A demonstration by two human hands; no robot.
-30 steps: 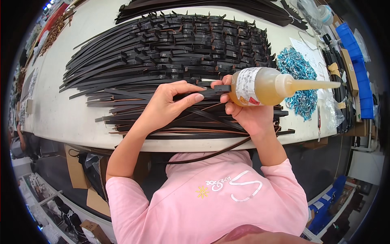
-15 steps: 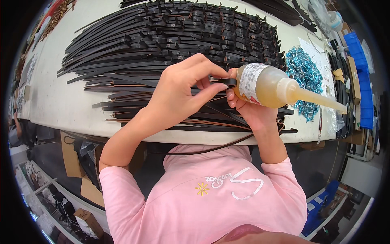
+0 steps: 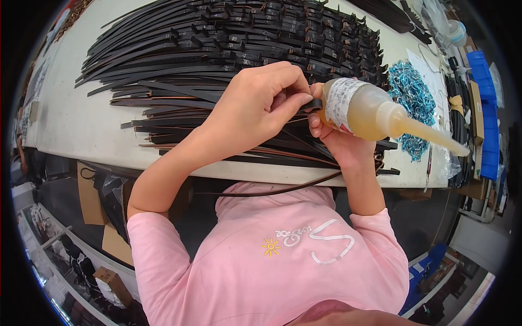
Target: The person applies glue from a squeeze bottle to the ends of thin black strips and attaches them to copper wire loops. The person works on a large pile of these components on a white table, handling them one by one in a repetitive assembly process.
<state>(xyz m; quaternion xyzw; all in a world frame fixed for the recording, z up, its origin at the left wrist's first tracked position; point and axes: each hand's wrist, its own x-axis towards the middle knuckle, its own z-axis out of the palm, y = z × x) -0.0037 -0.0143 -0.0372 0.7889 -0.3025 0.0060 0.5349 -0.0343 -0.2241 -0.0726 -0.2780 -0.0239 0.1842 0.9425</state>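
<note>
My left hand [image 3: 263, 106] is closed, thumb and fingers pinching a black strap [image 3: 312, 105] at its folded-over end. In my right hand [image 3: 350, 146] lies a squeeze bottle [image 3: 370, 114] of yellowish liquid, a white label round its body and a long tapered nozzle pointing right, away from the strap. The right fingertips also touch the strap's folded end, just beside the bottle's base. A strap's long tail [image 3: 272, 193] hangs over the table's near edge in front of my pink shirt; its join to the held end is hidden.
Rows of black straps with upright folded ends [image 3: 261, 38] cover the white table [image 3: 60, 130]. Loose straps [image 3: 179, 130] lie nearer me. To the right are a heap of blue and silver metal hardware [image 3: 410, 100], a paper sheet and blue bins [image 3: 483, 81].
My left thumb and fingers have come closer to the strap's folded end and cover more of it. Both hands and the bottle sit slightly farther right; the bottle stays in my right hand.
</note>
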